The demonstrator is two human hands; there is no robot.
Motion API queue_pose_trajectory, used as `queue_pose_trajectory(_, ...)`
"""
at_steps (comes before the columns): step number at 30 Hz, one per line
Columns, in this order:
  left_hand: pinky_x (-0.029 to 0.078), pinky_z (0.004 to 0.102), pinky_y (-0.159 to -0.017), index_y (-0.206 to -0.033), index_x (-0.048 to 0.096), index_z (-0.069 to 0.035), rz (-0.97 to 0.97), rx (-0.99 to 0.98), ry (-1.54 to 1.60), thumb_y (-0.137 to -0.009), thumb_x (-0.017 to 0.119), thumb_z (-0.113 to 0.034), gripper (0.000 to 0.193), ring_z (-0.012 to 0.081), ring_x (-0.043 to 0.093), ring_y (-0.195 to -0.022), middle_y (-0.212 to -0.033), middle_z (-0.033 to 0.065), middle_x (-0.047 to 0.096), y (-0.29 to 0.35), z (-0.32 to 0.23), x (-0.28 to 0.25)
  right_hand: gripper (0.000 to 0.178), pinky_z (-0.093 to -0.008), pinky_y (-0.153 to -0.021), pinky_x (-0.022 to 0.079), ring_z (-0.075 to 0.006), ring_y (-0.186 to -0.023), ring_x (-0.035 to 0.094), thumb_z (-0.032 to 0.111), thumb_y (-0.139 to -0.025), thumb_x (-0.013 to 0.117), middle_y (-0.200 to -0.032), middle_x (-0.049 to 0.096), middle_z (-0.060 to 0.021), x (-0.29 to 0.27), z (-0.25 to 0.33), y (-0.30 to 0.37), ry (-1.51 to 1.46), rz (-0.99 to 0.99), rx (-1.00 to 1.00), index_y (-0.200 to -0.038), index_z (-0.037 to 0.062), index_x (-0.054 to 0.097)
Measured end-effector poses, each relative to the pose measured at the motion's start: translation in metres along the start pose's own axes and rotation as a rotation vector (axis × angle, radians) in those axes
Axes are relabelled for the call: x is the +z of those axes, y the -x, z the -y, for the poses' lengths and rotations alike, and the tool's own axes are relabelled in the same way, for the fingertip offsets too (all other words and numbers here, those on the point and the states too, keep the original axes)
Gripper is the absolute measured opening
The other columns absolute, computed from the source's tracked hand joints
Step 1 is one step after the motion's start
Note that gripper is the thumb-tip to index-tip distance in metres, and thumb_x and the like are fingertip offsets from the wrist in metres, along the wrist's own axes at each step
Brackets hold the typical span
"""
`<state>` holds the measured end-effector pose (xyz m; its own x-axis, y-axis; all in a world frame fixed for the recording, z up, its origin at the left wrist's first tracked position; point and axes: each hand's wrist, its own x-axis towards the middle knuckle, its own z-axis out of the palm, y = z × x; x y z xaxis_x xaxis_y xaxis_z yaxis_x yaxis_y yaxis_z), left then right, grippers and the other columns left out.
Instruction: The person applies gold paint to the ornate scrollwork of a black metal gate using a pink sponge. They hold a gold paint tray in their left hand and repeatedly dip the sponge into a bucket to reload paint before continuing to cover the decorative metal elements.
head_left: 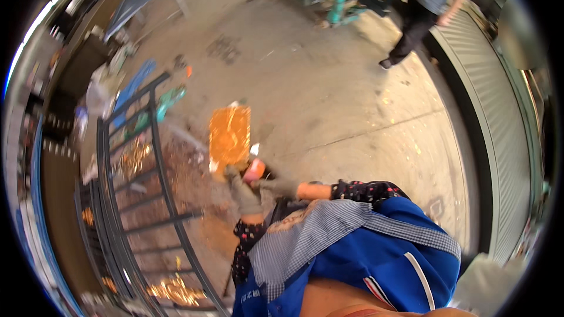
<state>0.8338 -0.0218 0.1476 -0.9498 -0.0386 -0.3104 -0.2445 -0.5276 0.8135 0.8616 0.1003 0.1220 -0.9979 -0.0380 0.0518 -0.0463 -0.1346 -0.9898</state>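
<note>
Clutching orange panel [230, 135] edge: L hand [244, 192]; R hand [279, 187] by pink item [254, 171], grip unclear; roomy flr [352, 111] R.

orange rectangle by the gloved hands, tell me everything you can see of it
The orange rectangle looks flat, longer front to back than across, its surface marked by glossy streaks like creased plastic film. Whitish bits show around its far edge and near corners. Its near end appears to meet the gloved left hand; blur hides the exact grip.
</note>
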Motion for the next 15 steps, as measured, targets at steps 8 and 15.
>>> queue_pose_trajectory(8, 0.052, 0.0342, -0.086, -0.133, 0.046, -0.01, 0.009, 0.137, 0.187, -0.099, 0.055, -0.039, 0.046, 0.0166, 0.06, -0.103, -0.123, 0.0048, 0.057, 0.008, -0.002, 0.002, 0.049, -0.0265, -0.085, 0.049, -0.0118, -0.101, 0.057, 0.006, -0.086, 0.068, -0.113, 0.056, -0.0051, -0.081, 0.047, 0.011, -0.168, 0.09, 0.211, -0.129, 0.0012, 0.045)
queue_pose_trajectory(15, 0.051, 0.0361, -0.087, -0.131, 0.05, -0.011, -0.078, 0.156, 0.235, -0.097, 0.059, -0.035, 0.043, 0.0191, 0.06, -0.105, -0.122, 0.0051, 0.059, 0.03, -0.002, 0.011, 0.039, -0.0256, -0.071, 0.049, -0.009, -0.081, 0.057, 0.011, -0.084, 0.07, -0.096, 0.058, -0.005, -0.122, 0.089, -0.021, 0.229, 0.126, 0.066, -0.118, -0.0017, 0.054)
